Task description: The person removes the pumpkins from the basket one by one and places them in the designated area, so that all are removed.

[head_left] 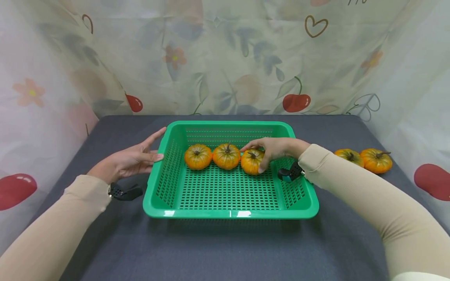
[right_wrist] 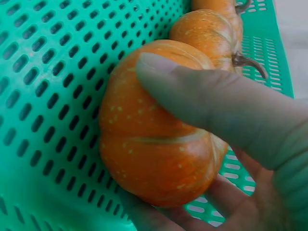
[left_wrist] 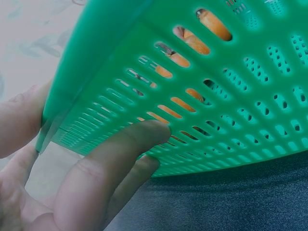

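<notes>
Right hand [head_left: 275,150] clamped on a small orange pumpkin [head_left: 250,163], thumb on the near side, fingers round the far side. That pumpkin is inside the green basket [head_left: 230,214], about 2 o'clock from its middle; can't tell if it touches the floor there. Two more in the basket: middle pumpkin [head_left: 226,157] at 12 o'clock, left pumpkin [head_left: 198,157] at 10 o'clock, all three in a row, stems showing.

Left hand [head_left: 133,160] at the basket's 9 o'clock side, thumb and index finger apart, touching the rim; other fingers rest against the slotted outer wall in the left wrist view. Not clamped on anything.

Outside, 3 o'clock from the basket, two pumpkins [head_left: 376,160] sit side by side on the dark table [head_left: 228,249], partly behind the right sleeve [head_left: 369,203]. Black strap on each wrist. Curtain [head_left: 218,58] at 12 o'clock behind the table, printed with flowers, cherries, hearts.
</notes>
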The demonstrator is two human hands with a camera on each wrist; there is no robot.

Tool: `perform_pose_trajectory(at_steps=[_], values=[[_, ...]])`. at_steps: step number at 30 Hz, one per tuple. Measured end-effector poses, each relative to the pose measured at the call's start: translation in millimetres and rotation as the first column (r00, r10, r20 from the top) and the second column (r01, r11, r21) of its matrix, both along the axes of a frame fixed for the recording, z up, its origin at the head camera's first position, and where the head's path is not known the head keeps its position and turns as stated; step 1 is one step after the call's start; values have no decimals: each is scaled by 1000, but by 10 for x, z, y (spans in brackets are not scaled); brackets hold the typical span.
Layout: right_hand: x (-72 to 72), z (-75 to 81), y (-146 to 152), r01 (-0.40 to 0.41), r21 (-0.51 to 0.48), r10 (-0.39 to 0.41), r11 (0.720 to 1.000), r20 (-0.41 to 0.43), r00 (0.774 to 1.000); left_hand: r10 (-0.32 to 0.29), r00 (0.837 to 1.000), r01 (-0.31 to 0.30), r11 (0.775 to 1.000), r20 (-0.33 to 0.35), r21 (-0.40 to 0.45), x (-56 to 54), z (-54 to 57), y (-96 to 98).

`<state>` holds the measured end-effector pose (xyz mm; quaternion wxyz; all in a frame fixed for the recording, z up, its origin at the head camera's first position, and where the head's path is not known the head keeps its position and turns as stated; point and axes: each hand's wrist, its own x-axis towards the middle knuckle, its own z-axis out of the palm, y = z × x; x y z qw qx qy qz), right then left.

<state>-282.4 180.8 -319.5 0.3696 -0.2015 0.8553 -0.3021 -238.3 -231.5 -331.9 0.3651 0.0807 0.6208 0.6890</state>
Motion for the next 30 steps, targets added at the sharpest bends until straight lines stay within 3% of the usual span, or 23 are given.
perform_pose_trajectory(at_steps=[8, 14, 30], values=[[13, 41, 1, 36, 13, -35, 999, -19, 999, -7, 1000, 7, 1000, -7, 1, -7, -6, 1], [49, 120, 42, 67, -40, -69, 997, -34, 997, -5, 1000, 5, 1000, -8, -5, -9, -10, 7], [252, 618, 176, 51, -139, -69, 989, -127, 990, -1, 1000, 1, 1000, 4, 14, -9, -2, -4]])
